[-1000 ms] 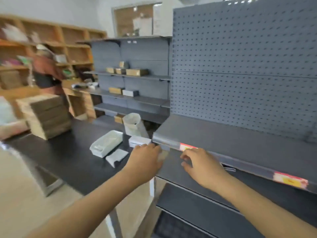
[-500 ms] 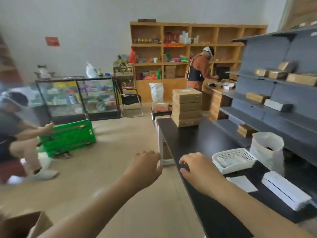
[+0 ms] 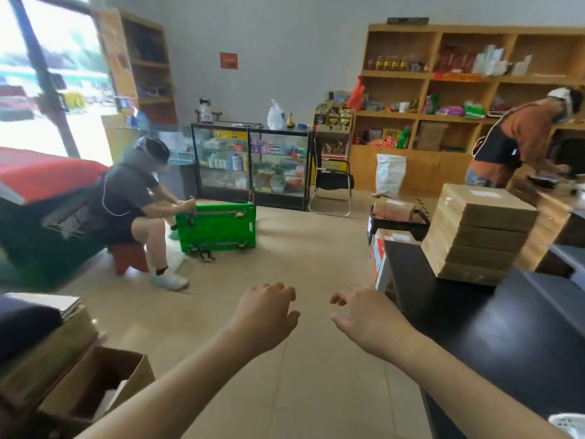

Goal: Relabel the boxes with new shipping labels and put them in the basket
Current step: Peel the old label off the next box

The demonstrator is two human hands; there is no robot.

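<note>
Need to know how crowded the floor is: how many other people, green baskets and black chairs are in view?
Other people: 2, a seated person and a standing person
Green basket: 1
Black chair: 1
Total: 4

Two bare forearms, no sleeves in view up to the frame's lower edge. No gloves, rings, watch or bands on the bare left hand (image 3: 266, 315) or the bare right hand (image 3: 368, 318). Short, unpainted fingernails on the visible fingertips.
</note>
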